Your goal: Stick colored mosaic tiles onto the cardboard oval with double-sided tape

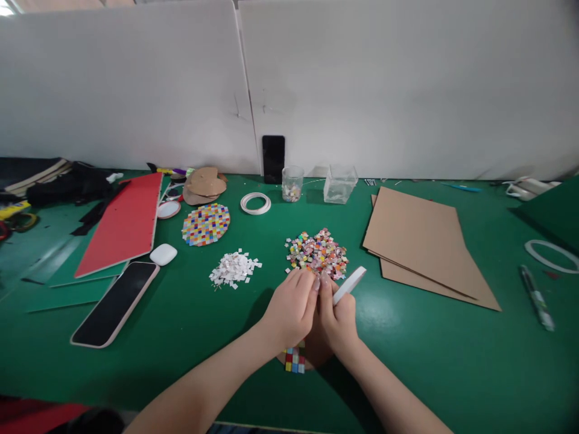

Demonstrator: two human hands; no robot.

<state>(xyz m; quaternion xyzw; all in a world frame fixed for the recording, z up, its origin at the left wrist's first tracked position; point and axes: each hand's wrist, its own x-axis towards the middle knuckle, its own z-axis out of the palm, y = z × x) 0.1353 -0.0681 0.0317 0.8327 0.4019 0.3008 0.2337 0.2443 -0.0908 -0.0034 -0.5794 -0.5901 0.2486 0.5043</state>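
My left hand (293, 304) and my right hand (338, 313) meet at their fingertips just in front of a pile of coloured tiles (319, 250). Both are closed in a pinch; whatever lies between the fingertips is too small to make out. A white strip or tool (350, 285) sticks up out of my right hand. Beneath the hands lies a brown round board (319, 346), partly hidden, with several coloured square tiles (295, 361) on its lower left part. A heap of white tiles (234, 268) is to the left.
A tiled disc (206, 225), a white tape ring (256, 204), a tile cup (292, 184) and a clear box (340, 184) stand farther back. Cardboard sheets (420, 241) lie right; a phone (115, 304) and red board (122, 223) lie left.
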